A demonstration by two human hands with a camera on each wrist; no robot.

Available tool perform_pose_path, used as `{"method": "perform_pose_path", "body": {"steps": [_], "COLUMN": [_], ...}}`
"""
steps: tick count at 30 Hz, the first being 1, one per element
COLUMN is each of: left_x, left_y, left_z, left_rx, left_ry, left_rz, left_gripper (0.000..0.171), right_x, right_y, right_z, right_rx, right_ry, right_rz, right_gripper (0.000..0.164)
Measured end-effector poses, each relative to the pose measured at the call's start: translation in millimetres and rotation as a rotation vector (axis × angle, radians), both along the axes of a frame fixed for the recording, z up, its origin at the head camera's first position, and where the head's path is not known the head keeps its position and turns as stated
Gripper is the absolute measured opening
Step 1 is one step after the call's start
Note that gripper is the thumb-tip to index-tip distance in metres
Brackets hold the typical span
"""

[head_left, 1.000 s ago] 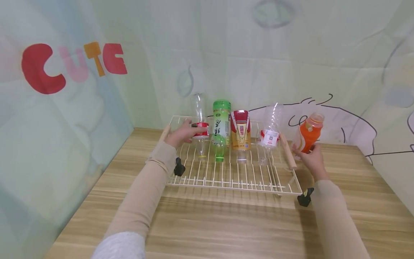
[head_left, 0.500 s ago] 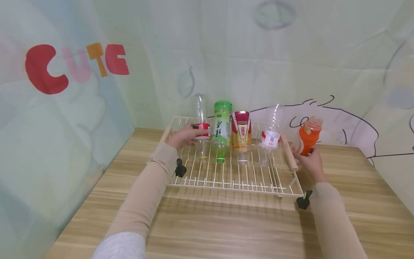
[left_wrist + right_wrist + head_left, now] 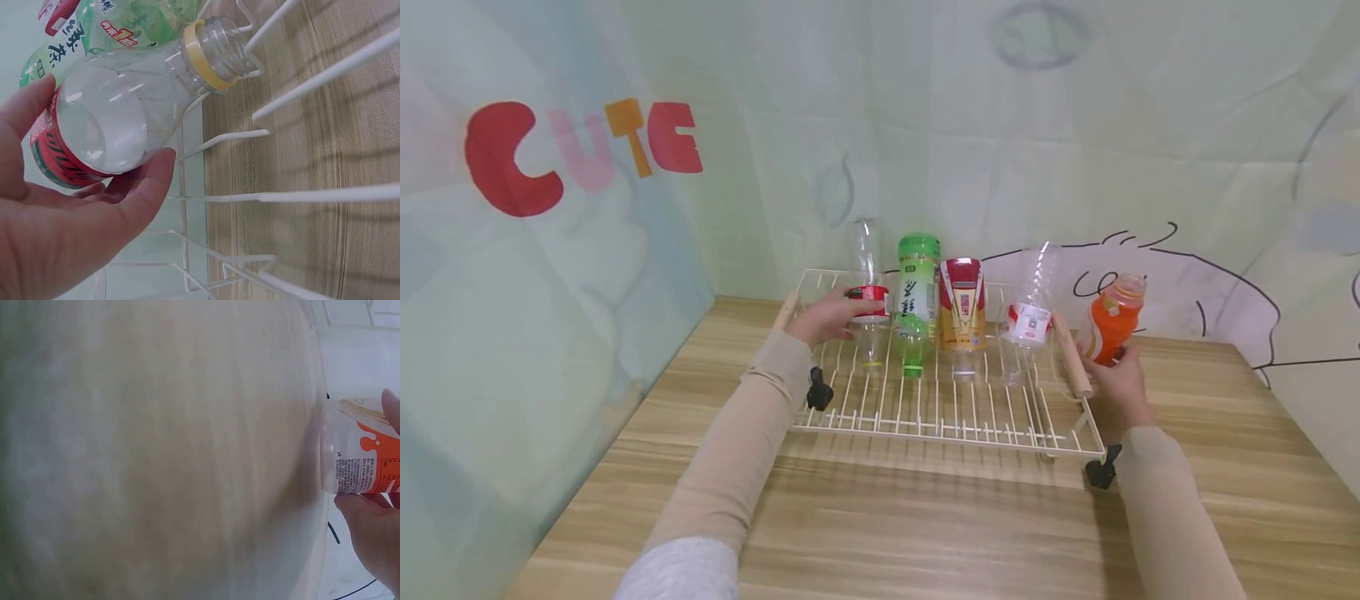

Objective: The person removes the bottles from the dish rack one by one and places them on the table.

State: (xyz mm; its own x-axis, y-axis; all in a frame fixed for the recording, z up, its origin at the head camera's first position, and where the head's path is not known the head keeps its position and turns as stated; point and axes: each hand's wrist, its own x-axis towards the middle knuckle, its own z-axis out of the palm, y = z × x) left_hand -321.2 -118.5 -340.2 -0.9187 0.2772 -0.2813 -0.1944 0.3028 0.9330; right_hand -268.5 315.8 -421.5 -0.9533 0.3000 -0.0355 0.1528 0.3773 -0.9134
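Orange-labelled bottle (image 3: 1112, 327) leans mouth up just to the right of the white wire dish rack (image 3: 331, 194), beside its wooden handle (image 3: 1072, 357). The right hand (image 3: 1122, 383) has thumb and fingers closed round its lower part; whether the base touches the wood-grain table (image 3: 940, 525) is hard to judge from the blurred wrist view. A steady, low hold like this seems best, with the pressure kept light, since thin plastic would probably dent, and the base kept clear of the handle.

On the rack's left part, the left hand (image 3: 81, 231) holds the red-labelled clear bottle (image 3: 119, 119) neck down, thumb against the label and fingers curled underneath. Further right along the rack, also neck down, are the green tea bottle (image 3: 916, 292), the red-and-gold bottle (image 3: 962, 308) and the white-and-red-labelled bottle (image 3: 1028, 321).

Compared with a second ago, the orange-labelled bottle sits lower beside the rack; the left hand's hold looks the same.
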Motion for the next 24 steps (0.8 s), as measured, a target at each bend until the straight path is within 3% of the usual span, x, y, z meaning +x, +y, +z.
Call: {"method": "perform_pose_path", "body": {"steps": [12, 24], "left_x": [2.7, 9.3], "left_y": [-3, -9], "left_z": [4.7, 25.5], "left_rx": [0.000, 0.050], "left_ry": [0.007, 0.049], "left_rz": [0.003, -0.021], "left_gripper": [0.064, 0.055], "right_x": [2.8, 20.8], "right_y": [4, 29], "right_z": [1.5, 27.2], "right_rx": [0.003, 0.110], "right_ry": [-0.027, 0.028], "right_rz": [0.015, 0.009], "right_gripper": [0.085, 0.098]}}
